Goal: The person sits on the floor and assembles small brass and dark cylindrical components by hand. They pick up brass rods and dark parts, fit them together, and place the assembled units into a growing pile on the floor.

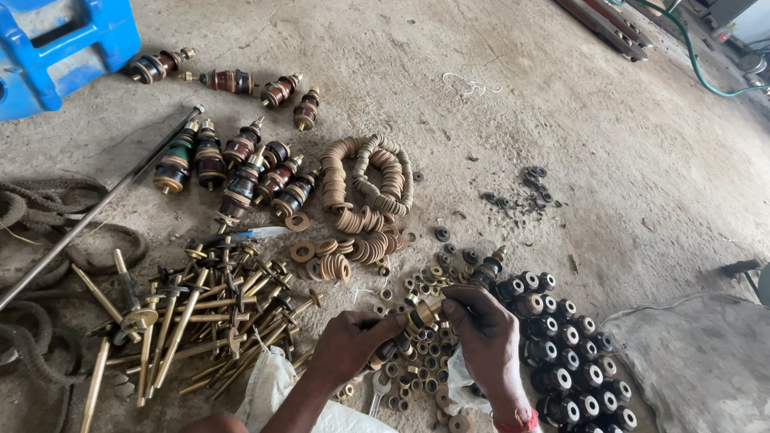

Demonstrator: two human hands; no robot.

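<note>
Both hands gripping one brass stud: left hand (349, 337) holding its shank, right hand (485, 332) pinching its nutted tip (423, 313), twelve bushings (243, 166) lying behind.

Dusty concrete floor (518, 81), brass rods (191, 324), washers (371, 187), black bushings (564, 347)

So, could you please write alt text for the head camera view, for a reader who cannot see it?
Two bare hands, left hand and right hand, hold a small brass fitting between them over a concrete floor. Around them lie brass rods, tan washers, black bushings and assembled brown insulators.
</note>
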